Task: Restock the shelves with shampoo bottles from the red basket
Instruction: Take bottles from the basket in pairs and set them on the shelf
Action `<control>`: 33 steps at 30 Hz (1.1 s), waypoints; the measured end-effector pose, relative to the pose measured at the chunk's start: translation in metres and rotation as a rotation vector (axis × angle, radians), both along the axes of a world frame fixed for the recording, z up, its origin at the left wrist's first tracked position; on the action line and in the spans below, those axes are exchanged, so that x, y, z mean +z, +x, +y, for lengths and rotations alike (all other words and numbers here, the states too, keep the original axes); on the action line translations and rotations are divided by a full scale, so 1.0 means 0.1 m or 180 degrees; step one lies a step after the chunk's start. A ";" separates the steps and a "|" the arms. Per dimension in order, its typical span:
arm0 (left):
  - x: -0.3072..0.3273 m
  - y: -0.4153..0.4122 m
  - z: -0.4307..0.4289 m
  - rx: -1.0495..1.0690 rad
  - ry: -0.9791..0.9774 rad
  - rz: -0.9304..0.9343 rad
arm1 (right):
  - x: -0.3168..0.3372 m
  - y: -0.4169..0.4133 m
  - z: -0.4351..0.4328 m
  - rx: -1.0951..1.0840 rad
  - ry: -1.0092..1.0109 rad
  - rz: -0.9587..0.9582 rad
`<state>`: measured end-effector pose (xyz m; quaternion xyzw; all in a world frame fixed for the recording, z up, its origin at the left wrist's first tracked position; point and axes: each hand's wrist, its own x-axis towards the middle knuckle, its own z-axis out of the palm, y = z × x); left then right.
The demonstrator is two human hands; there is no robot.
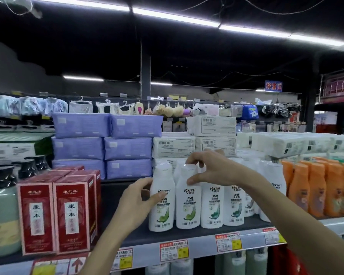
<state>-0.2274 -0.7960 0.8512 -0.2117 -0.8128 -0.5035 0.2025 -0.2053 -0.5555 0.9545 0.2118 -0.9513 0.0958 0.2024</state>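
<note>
**Lining up two shampoo bottles at the front of the shelf**

Both arms reach up from the bottom of the view. The left hand [136,199] holds the first white bottle [163,213] by its side, with the thumb on the front label and the fingers round the left edge. It looks like this hand keeps the bottle from tipping and slides it close to its neighbour. The right hand [214,169] pinches the second white bottle [188,207] near the top, fingers curled over the cap and thumb under the shoulder. A high grip like that is good for turning the bottle so its label faces out.

Both bottles stand upright on the dark shelf [139,235], touching side by side, just behind the price tags [174,250]. They are at the left end of a row of the same white bottles [212,205]. I think only a small nudge is needed before the hands let go. The red basket is not in view, so I cannot tell how many bottles wait in it.

To the left stand red boxes [72,213], with a bare gap between them and the row. That gap has room for more bottles. To the right are orange bottles [316,191]. Behind the row are stacked purple packs [107,147] and white packs [214,126]. Farthest back, bath sponges [173,111] hang on hooks.
</note>
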 end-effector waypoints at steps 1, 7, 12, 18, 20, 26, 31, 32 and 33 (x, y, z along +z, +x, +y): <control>0.00 -0.01 0.01 0.0000 -0.0001 -0.0003 | 0.00 -0.02 0.01 -0.0016 0.0046 0.0022; -0.03 -0.07 0.06 -0.0004 -0.0031 -0.0059 | 0.03 -0.11 0.06 -0.0015 0.0219 0.0116; -0.05 -0.11 0.09 0.0030 -0.0037 -0.0091 | 0.03 -0.16 0.08 0.0025 0.0169 0.0075; -0.09 -0.12 0.09 0.0109 -0.0099 -0.0187 | -0.02 -0.20 0.09 0.0069 0.0169 0.0054; -0.09 -0.11 0.10 0.0122 -0.0086 -0.0214 | -0.03 -0.21 0.09 0.0066 0.0173 0.0073; -0.07 -0.10 0.13 0.0164 0.0004 -0.0286 | -0.09 -0.24 0.12 0.0027 0.0062 0.0078; -0.07 -0.10 0.15 0.0245 0.0241 -0.0306 | -0.12 -0.18 0.11 -0.0018 -0.0015 0.0123; -0.07 -0.09 0.15 0.0253 0.0284 -0.0301 | -0.12 -0.17 0.11 -0.0036 -0.0047 0.0141; -0.06 -0.08 0.15 0.0263 0.0332 -0.0284 | -0.13 -0.15 0.11 -0.0053 -0.0099 0.0168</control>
